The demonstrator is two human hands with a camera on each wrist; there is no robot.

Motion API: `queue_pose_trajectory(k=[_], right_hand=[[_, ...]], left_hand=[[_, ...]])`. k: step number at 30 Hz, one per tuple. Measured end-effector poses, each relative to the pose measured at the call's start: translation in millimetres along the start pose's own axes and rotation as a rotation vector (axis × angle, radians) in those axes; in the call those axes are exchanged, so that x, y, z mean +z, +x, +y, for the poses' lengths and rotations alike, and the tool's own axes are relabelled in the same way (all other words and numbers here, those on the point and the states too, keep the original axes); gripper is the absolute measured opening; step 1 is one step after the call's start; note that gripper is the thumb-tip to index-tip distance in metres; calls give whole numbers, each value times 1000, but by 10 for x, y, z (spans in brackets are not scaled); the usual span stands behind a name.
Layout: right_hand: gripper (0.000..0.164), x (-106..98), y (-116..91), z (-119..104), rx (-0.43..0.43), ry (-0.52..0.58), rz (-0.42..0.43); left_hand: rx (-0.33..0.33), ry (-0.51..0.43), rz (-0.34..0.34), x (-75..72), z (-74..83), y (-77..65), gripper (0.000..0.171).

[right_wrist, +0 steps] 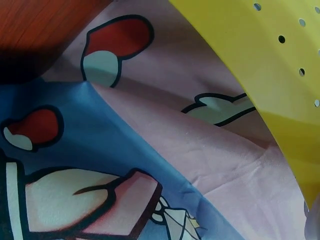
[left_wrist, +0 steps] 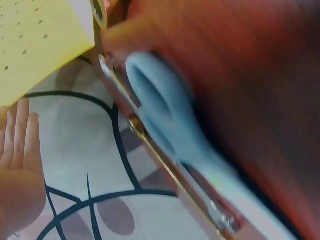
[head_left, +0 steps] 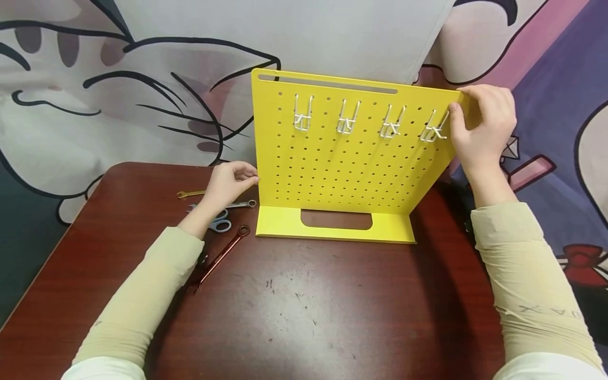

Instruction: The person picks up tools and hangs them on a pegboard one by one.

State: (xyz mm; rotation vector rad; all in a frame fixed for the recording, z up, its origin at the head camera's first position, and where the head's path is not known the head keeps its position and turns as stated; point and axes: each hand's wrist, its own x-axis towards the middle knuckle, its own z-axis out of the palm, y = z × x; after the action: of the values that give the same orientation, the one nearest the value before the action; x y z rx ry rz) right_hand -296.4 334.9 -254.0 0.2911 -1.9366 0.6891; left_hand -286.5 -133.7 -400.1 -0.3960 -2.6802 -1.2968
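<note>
- While the yellow pegboard stands approx. upright on the desk, slotted base down, w/ 4 white wire hooks up top, step in hand is prob. positioning it.
- R hand grips upper R corner, thumb in front.
- L hand touches L edge; can't tell if it's pinching.
- Red combo wrench & blue-handled scissors lie L of board.
- Next move prob. calls for squaring it up, base flat, before letting go.
</note>
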Motion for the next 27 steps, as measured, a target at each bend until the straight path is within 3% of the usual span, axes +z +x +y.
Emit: queue_pose_trajectory(k=[7, 18, 27], right_hand=[[42, 27, -17, 40, 1, 14, 37], [46, 67, -11, 38, -15, 5, 37], [46, 36, -4, 35, -12, 2, 7]], left_hand=[[11, 47, -85, -155, -95, 22, 17], [22, 172, -188, -476, -418, 5, 21], [21, 227, -252, -553, -742, 16, 22]])
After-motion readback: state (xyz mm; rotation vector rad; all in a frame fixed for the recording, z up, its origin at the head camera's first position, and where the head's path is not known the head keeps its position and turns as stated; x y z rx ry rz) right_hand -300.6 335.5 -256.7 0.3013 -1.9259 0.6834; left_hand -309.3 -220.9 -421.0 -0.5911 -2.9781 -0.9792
